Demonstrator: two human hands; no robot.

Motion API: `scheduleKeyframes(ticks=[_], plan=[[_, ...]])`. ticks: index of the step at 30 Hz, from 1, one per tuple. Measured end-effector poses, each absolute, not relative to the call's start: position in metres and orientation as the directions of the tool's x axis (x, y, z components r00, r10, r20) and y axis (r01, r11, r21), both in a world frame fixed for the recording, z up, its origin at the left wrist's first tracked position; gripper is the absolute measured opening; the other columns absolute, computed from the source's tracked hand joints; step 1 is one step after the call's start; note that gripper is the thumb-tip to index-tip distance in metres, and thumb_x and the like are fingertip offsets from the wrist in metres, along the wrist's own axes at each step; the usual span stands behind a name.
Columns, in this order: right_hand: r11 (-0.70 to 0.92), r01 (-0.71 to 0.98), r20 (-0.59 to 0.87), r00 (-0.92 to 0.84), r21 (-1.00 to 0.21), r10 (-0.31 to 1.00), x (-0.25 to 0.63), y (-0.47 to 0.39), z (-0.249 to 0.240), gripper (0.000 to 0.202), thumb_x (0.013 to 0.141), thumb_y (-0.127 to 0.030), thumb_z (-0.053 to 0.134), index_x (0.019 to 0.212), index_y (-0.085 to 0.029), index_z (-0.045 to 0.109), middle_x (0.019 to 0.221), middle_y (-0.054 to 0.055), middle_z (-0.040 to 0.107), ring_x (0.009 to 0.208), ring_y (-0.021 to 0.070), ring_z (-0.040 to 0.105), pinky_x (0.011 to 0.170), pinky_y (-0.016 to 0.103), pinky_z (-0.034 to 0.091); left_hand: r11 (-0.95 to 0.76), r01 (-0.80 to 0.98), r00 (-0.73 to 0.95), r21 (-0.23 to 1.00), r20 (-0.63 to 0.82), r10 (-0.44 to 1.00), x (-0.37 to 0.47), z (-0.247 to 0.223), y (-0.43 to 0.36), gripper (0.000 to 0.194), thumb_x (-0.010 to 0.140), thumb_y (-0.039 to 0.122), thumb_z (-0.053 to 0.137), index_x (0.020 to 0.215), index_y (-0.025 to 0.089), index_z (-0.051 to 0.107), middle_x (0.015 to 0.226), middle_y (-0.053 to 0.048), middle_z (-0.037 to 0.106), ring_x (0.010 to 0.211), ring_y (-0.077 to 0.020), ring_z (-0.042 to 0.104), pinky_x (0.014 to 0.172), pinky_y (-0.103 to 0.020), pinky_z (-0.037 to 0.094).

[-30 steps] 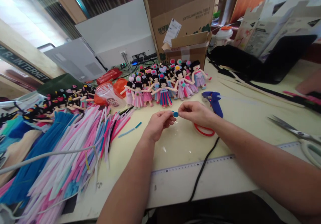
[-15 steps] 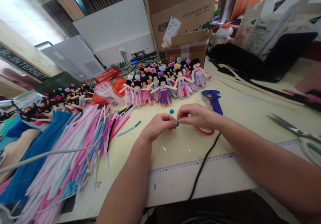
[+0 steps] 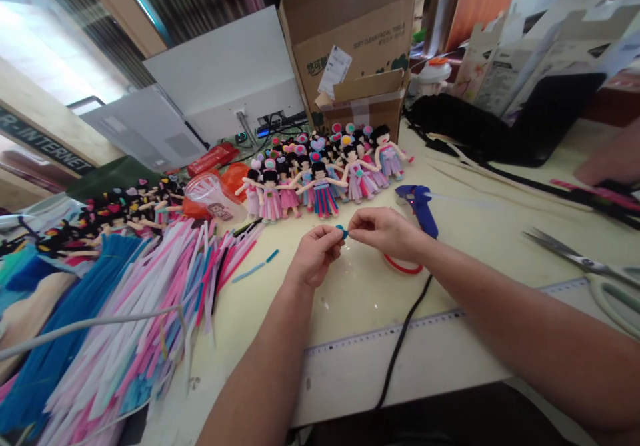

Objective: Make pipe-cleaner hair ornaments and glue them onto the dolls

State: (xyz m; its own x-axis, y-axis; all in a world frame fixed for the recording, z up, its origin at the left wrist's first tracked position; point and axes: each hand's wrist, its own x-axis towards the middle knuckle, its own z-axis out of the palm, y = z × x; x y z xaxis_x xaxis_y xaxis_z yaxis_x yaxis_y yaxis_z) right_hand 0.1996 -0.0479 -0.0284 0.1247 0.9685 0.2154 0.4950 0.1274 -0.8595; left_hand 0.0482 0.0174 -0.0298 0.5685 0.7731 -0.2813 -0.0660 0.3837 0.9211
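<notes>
My left hand (image 3: 316, 251) is closed in a pinch on a small piece of blue pipe cleaner (image 3: 344, 233). From the other side, the fingertips of my right hand (image 3: 383, 231) pinch the same piece. Fingers hide most of it, and I cannot tell whether the blue by the left fingertips is one piece or two. Behind my right hand lies a blue glue gun (image 3: 421, 207). A red pipe cleaner (image 3: 403, 266) curves out below that hand. To the left, a short light-and-dark-blue strip (image 3: 255, 268) rests on the table.
Several pipe-cleaner dolls (image 3: 320, 179) stand behind my hands, before a cardboard box (image 3: 370, 49). Bundles of pipe cleaners (image 3: 125, 306) cover the left side. Scissors (image 3: 580, 259) lie at right. A ruler strip (image 3: 370, 338) and a black cord (image 3: 404, 339) run near the front edge.
My hands have moved slightly up and left with the blue piece between them. The small blue disc seen apart on the table earlier is now hidden or merged with the blue at my fingertips.
</notes>
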Motion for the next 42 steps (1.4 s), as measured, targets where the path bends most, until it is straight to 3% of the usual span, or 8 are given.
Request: scheduleKeyframes(ticks=[9, 15, 20, 24, 31, 36, 42], plan=[[0.056, 0.285, 0.139, 0.277, -0.957, 0.951, 0.183, -0.046, -0.029, 0.014, 0.07, -0.031, 0.058, 0.069, -0.017, 0.06, 0.061, -0.003, 0.056, 0.057, 0.0107, 0.045, 0.054, 0.024, 0.034, 0.376, -0.205, 0.457, 0.904, -0.252, 0.853, 0.055, -0.032, 0.011, 0.037, 0.046, 0.032, 0.083, 0.061, 0.016, 0.054, 0.055, 0.005, 0.054, 0.049, -0.0033, 0.043, 0.049, -0.016, 0.034], [0.048, 0.2, 0.107, 0.297, -0.979, 0.949, 0.185, -0.045, -0.029, 0.018, 0.068, -0.035, 0.061, 0.067, -0.017, 0.059, 0.062, -0.002, 0.056, 0.058, 0.0109, 0.046, 0.055, 0.024, 0.035, 0.36, -0.199, 0.468, 0.911, -0.235, 0.852, 0.056, -0.034, 0.007, 0.037, 0.047, 0.036, 0.083, 0.063, 0.017, 0.055, 0.057, 0.005, 0.055, 0.052, -0.0046, 0.046, 0.053, -0.018, 0.037], [0.075, 0.276, 0.132, 0.192, -0.958, 0.973, 0.197, -0.046, -0.026, 0.014, 0.068, -0.03, 0.059, 0.064, -0.017, 0.057, 0.059, -0.003, 0.052, 0.055, 0.0096, 0.043, 0.053, 0.024, 0.033, 0.367, -0.062, 0.581, 0.928, -0.265, 0.77, 0.048, -0.031, 0.015, 0.035, 0.05, 0.04, 0.083, 0.065, 0.016, 0.061, 0.061, 0.001, 0.062, 0.054, -0.0067, 0.051, 0.057, -0.02, 0.04], [0.075, 0.39, 0.096, 0.035, -0.918, 0.995, 0.205, -0.049, -0.023, 0.011, 0.069, -0.027, 0.057, 0.065, -0.016, 0.059, 0.062, -0.002, 0.055, 0.057, 0.0098, 0.046, 0.054, 0.024, 0.035, 0.193, 0.16, 0.667, 0.968, -0.25, 0.702, 0.037, -0.026, 0.022, 0.029, 0.063, 0.042, 0.074, 0.069, 0.015, 0.067, 0.068, -0.004, 0.067, 0.06, -0.01, 0.055, 0.063, -0.024, 0.042], [0.141, 0.597, 0.029, -0.192, -0.79, 0.981, 0.205, -0.052, -0.023, 0.008, 0.068, -0.022, 0.057, 0.068, -0.017, 0.063, 0.059, -0.003, 0.056, 0.055, 0.0092, 0.046, 0.051, 0.022, 0.033, -0.049, 0.364, 0.775, 0.93, -0.273, 0.57, 0.03, -0.016, 0.021, 0.012, 0.062, 0.028, 0.072, 0.062, 0.016, 0.066, 0.061, -0.001, 0.062, 0.058, -0.012, 0.053, 0.059, -0.025, 0.04], [0.136, 0.567, 0.044, -0.172, -0.813, 0.984, 0.207, -0.051, -0.025, 0.011, 0.071, -0.027, 0.059, 0.073, -0.017, 0.065, 0.064, -0.001, 0.06, 0.059, 0.0106, 0.05, 0.053, 0.022, 0.035, -0.087, 0.347, 0.77, 0.934, -0.231, 0.594, 0.029, -0.015, 0.021, 0.013, 0.063, 0.029, 0.071, 0.06, 0.017, 0.066, 0.059, -0.001, 0.061, 0.057, -0.0115, 0.051, 0.059, -0.025, 0.039], [0.152, 0.486, 0.132, -0.076, -0.86, 0.988, 0.209, -0.05, -0.023, 0.011, 0.072, -0.026, 0.058, 0.073, -0.017, 0.063, 0.067, 0.0, 0.062, 0.062, 0.0114, 0.053, 0.057, 0.024, 0.039, 0.065, 0.213, 0.698, 0.975, -0.198, 0.688, 0.035, -0.021, 0.022, 0.021, 0.059, 0.034, 0.075, 0.061, 0.015, 0.064, 0.058, -0.001, 0.06, 0.054, -0.0096, 0.049, 0.057, -0.024, 0.037]])
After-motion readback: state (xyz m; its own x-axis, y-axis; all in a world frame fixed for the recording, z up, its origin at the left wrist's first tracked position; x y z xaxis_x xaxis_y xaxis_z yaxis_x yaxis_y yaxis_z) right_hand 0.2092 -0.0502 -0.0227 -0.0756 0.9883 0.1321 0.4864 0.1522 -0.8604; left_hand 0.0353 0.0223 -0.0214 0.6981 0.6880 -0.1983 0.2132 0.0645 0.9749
